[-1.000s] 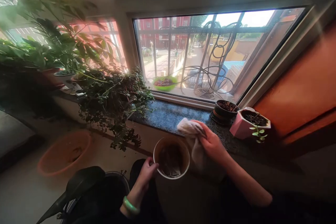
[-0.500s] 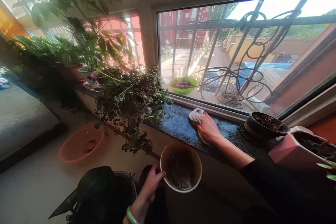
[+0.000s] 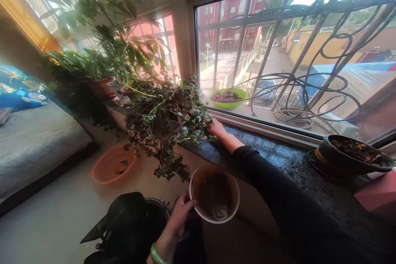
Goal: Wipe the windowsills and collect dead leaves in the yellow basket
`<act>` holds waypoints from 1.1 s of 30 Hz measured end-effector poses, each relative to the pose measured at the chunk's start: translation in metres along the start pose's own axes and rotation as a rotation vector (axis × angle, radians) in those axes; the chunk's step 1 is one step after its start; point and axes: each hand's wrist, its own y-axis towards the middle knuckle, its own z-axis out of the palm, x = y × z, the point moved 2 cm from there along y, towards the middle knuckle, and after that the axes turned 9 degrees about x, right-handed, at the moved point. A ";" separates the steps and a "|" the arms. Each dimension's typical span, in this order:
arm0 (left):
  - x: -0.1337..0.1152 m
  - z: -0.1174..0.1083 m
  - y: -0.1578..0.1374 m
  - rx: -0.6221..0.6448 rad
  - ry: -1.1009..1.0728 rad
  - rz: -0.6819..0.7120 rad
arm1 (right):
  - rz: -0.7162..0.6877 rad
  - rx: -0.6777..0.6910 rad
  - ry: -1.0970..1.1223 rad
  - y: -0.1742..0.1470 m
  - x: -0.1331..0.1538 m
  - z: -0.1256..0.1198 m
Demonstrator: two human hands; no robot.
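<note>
My left hand (image 3: 181, 214) is closed on the rim of a round, white-rimmed tub (image 3: 192, 185), thumb over the edge. The tub's inside is brown and dark, with something pale and shiny at the bottom. My right hand (image 3: 218, 128) reaches along the dark speckled windowsill (image 3: 266, 144) to a bushy trailing plant (image 3: 161, 111). Leaves hide its fingers, so I cannot tell what they hold. The cloth seen earlier is out of sight.
A black pot (image 3: 337, 159) and a pink pot (image 3: 379, 192) stand on the sill at right. An orange basin (image 3: 108, 177) sits on the floor. Outside the window are a green bowl (image 3: 227, 103) of fruit and coiled cables (image 3: 292, 117). More potted plants line the far sill.
My right hand has moved left along the sill to the trailing plant; the cloth under it has gone from view. My left hand still holds the tub. The view has turned somewhat left.
</note>
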 end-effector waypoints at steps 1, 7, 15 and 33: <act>-0.005 -0.001 -0.002 0.003 -0.001 0.006 | 0.012 0.022 -0.006 -0.008 0.004 -0.001; -0.025 -0.015 -0.001 -0.036 -0.037 0.013 | -0.004 0.124 0.001 -0.061 0.037 -0.009; -0.057 -0.029 -0.003 -0.117 -0.040 0.009 | -0.166 0.161 0.130 -0.139 0.081 -0.019; -0.017 -0.025 -0.001 0.024 -0.081 0.003 | 0.390 -0.056 -0.151 -0.202 -0.038 -0.058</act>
